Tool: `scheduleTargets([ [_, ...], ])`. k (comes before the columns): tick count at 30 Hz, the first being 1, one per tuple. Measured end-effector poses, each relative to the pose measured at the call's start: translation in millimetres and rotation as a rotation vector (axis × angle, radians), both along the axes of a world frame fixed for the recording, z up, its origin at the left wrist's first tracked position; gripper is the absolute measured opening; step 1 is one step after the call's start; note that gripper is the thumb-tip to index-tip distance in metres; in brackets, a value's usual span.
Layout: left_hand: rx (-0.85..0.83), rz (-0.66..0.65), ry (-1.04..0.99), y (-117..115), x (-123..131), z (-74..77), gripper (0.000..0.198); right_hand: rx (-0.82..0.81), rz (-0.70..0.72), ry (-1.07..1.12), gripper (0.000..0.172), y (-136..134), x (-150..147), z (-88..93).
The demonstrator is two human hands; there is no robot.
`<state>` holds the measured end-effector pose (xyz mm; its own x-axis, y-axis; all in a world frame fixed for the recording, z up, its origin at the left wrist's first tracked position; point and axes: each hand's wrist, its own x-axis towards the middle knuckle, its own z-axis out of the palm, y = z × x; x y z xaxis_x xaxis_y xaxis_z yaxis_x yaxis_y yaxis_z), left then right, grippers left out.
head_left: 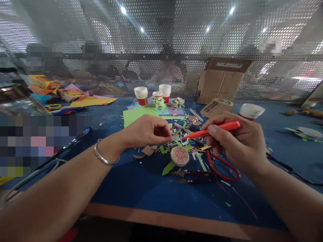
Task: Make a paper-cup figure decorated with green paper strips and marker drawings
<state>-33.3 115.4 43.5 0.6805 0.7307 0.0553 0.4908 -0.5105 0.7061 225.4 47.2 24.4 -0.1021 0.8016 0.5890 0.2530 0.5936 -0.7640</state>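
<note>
My right hand [234,144] grips an orange-red marker [219,129], its tip pointing left towards my other hand. My left hand [148,131] has thumb and fingers pinched together; a small pale bit seems to show at the fingertips, too blurred to name. Below, between both hands, lies a round white disc [180,156] with red lines drawn on it and green paper pieces [168,168] sticking out at its edge. Red-handled scissors [223,171] rest just in front of the disc, blades to the left. Paper scraps [199,154] are scattered around it.
Paper cups [140,95] and green-trimmed cup pieces [158,102] stand at the back, near a green sheet [137,116]. A cardboard box [219,80] is behind. More cups [251,111] stand right. Coloured paper [93,101], a jar [15,101] and a screen device [83,134] are left.
</note>
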Motion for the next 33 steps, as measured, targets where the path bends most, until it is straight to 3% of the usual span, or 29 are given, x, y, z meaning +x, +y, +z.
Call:
scheduleTargets([
  [6,-0.132,-0.009,-0.237,1,5,-8.3,0.023,-0.12,0.089,0.097,0.013,-1,-4,-2.2],
  [16,-0.54,-0.05,-0.469,-10,14,-7.2,0.015,-0.158,0.19,0.224,0.011,-3,-7,-3.2],
  [22,-0.685,-0.042,-0.597,-20,21,-8.7,0.009,-0.187,0.237,0.327,0.011,-5,-8,-0.9],
  [29,-0.578,0.044,-0.725,-33,37,-15.7,0.016,-0.212,0.16,0.417,0.014,-3,-11,1.1],
  [33,-0.427,0.066,-0.708,-27,40,-15.5,0.014,-0.254,0.127,0.439,0.015,5,-13,1.4],
])
